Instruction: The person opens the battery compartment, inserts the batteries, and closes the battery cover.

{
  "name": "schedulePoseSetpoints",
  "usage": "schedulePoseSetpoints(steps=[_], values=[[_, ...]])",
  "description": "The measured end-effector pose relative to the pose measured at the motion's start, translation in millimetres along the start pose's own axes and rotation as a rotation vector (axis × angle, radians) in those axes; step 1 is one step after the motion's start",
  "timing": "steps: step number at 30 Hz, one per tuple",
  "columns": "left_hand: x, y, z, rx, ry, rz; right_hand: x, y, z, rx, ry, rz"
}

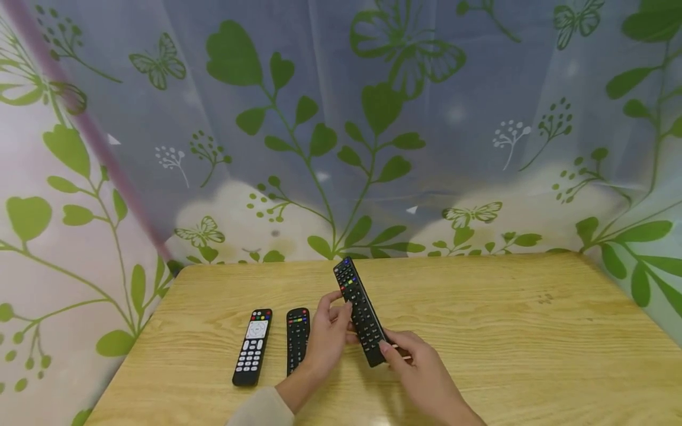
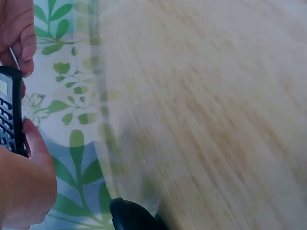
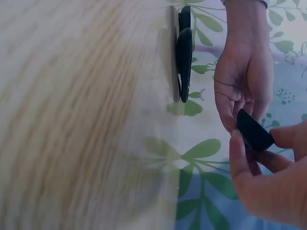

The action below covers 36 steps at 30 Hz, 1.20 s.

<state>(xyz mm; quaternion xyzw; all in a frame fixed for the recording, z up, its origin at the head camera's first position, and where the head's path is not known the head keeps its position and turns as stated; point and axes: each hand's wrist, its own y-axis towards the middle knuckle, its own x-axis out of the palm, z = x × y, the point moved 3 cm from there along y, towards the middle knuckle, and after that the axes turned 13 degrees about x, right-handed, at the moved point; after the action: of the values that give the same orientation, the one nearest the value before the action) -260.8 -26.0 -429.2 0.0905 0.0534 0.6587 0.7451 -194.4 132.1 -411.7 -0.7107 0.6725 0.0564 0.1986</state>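
Both hands hold a long black remote control (image 1: 363,316), tilted, its buttons toward the head camera, over the wooden table. My left hand (image 1: 329,334) grips its left edge around the middle, thumb at the front edge. Lower down, my right hand (image 1: 421,367) pinches the bottom end, with the thumb on the front corner. The right wrist view catches the dark end of that remote (image 3: 254,132) between the right fingers, with the left hand (image 3: 244,79) beyond it. In the left wrist view part of its keypad (image 2: 6,115) shows at the left edge.
Left of the hands, a black remote with white buttons (image 1: 253,349) lies on the wooden table (image 1: 533,331). Beside it lies another black remote (image 1: 297,334), partly hidden by the left hand and forearm. A leaf-and-butterfly patterned cloth (image 1: 319,118) hangs behind the table and along its sides.
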Motion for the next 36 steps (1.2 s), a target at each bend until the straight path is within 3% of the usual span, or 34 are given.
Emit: schedulePoseSetpoints(steps=[8, 17, 23, 28, 36], values=[[-4.5, 0.2, -12.0, -0.008, 0.150, -0.029, 2.8, 8.5, 11.5, 0.037, 0.028, -0.161], [-6.1, -4.4, -20.2, -0.080, 0.261, -0.088, 8.5, 13.4, 24.1, 0.092, -0.077, -0.224], [-5.1, -8.6, -22.6, -0.136, 0.273, -0.151, 9.2, 15.9, 28.6, 0.141, -0.183, -0.263], [-3.6, -8.8, -25.3, -0.159, 0.235, -0.159, 8.3, 18.6, 31.1, 0.170, -0.234, -0.271], [-4.9, -8.2, -31.4, -0.252, 0.231, -0.162, 8.9, 21.3, 30.2, 0.099, -0.281, -0.292]])
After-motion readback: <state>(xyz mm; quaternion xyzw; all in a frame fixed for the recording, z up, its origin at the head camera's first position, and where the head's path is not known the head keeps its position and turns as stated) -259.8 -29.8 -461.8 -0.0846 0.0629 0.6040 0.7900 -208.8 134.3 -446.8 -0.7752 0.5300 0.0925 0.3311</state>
